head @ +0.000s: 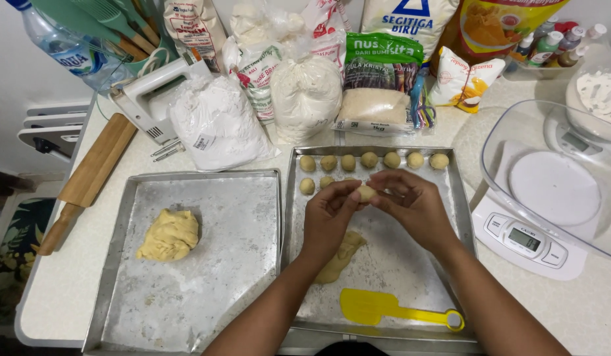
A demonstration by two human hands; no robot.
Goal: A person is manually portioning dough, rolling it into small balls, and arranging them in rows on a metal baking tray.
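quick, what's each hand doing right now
Left hand: fingers closed on the small dough ball.
Right hand: fingers closed on the same dough ball, above the right tray.

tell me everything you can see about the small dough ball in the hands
The small dough ball is pale yellow, soft-looking and roughly round, not yet quite smooth. It is pinched between the fingertips of the left hand and the right hand, held above the right baking tray and touching nothing else. It matches in colour and size the finished balls lined along the tray's far edge.
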